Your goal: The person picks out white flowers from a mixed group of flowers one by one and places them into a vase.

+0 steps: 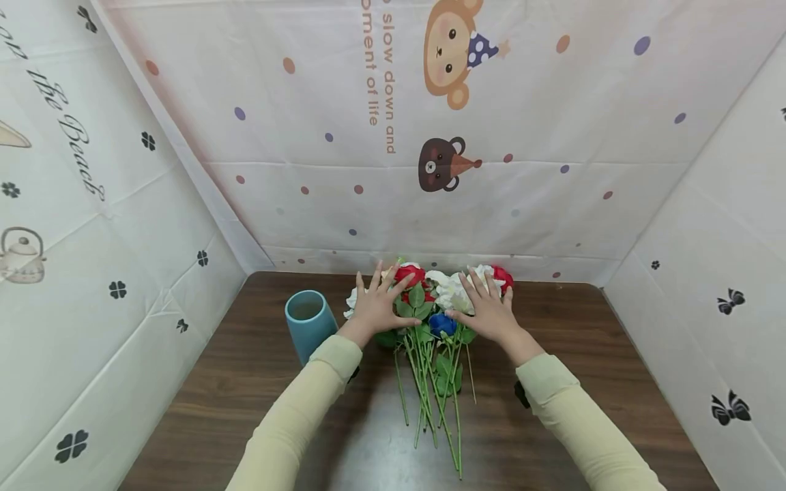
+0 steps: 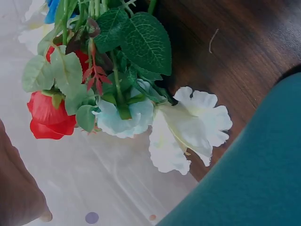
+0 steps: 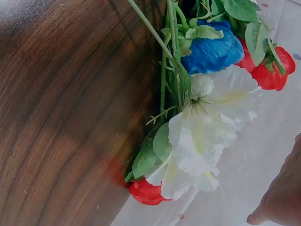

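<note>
A bunch of flowers with long green stems (image 1: pixel 424 382) lies on the table, blooms toward the back. My left hand (image 1: pixel 374 310) has its fingers spread over the left side of the blooms, beside a red rose (image 1: pixel 410 275). Over the right side, my right hand (image 1: pixel 492 315) spreads its fingers across white flowers (image 1: pixel 450 293). Between the two hands sits a blue flower (image 1: pixel 442 324). The left wrist view shows a pale blue bloom (image 2: pixel 124 115) next to a white flower (image 2: pixel 193 125). In the right wrist view, another red flower (image 3: pixel 146 190) lies at the end of the white cluster.
A blue vase (image 1: pixel 310 327) stands upright on the dark wooden table (image 1: pixel 215 402), left of the flowers and close to my left forearm. Printed cloth (image 1: pixel 522 204) hangs behind the table, with more cloth on both sides.
</note>
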Motion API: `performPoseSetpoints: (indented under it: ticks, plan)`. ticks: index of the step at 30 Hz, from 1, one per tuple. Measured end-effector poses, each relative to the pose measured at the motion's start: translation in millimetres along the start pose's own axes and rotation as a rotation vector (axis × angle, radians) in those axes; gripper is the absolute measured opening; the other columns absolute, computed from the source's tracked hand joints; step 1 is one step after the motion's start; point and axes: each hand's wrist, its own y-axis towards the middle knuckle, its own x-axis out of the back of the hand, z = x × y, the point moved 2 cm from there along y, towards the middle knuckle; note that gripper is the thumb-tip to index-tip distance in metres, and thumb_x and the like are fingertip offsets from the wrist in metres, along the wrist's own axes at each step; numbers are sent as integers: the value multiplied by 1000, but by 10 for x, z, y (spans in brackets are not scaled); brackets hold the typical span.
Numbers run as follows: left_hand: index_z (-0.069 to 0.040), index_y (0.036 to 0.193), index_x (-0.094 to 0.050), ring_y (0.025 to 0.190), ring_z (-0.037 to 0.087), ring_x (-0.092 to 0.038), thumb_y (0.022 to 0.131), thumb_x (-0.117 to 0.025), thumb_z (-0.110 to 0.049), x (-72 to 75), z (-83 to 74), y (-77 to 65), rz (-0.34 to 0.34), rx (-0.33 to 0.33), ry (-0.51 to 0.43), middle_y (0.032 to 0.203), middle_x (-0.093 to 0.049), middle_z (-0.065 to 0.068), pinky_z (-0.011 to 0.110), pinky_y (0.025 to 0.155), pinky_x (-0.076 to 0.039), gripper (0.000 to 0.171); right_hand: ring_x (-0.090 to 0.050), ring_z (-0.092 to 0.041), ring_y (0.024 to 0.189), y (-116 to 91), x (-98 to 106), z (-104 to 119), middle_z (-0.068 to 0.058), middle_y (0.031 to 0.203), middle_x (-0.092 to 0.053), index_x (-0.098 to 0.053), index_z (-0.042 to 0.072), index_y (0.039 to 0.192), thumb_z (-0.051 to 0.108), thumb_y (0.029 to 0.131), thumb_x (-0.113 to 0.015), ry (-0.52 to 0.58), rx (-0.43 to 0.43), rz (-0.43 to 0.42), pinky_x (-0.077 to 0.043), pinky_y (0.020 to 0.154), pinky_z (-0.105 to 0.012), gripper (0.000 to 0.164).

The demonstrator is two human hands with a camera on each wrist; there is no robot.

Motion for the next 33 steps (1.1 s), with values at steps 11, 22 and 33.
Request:
performPoseSetpoints:
  ticks: [11, 22, 33]
  plan:
    - [-35, 164, -21, 162, 36, -9, 80, -67, -76, 107, -88, -149, 68, 25, -95, 174, -15, 6, 68, 125, -19, 104, 7, -45, 160, 10, -59, 59, -14, 175, 2, -5, 14, 166, 61, 96, -59, 61, 5, 24, 3, 119, -79, 100]
    - [-12, 155, -43, 137, 38, -55, 95, -72, -38, 362, -133, -536, -108, 167, -560, 152, -55, 17, 57, 109, -48, 72, -6, -48, 158, 92, -102, 297, -25, 171, -10, -21, -2, 161, 30, 98, -68, 182, 56, -88, -18, 120, -74, 85]
    - [-8, 125, -70, 93, 25, -74, 93, -75, -18, 256, 47, -1145, -122, 242, -752, 103, -77, 10, 40, 82, -60, 35, -53, -45, 135, -16, -162, 560, -27, 146, -56, -59, -4, 137, 17, 95, -72, 288, 105, -215, -46, 109, -59, 49]
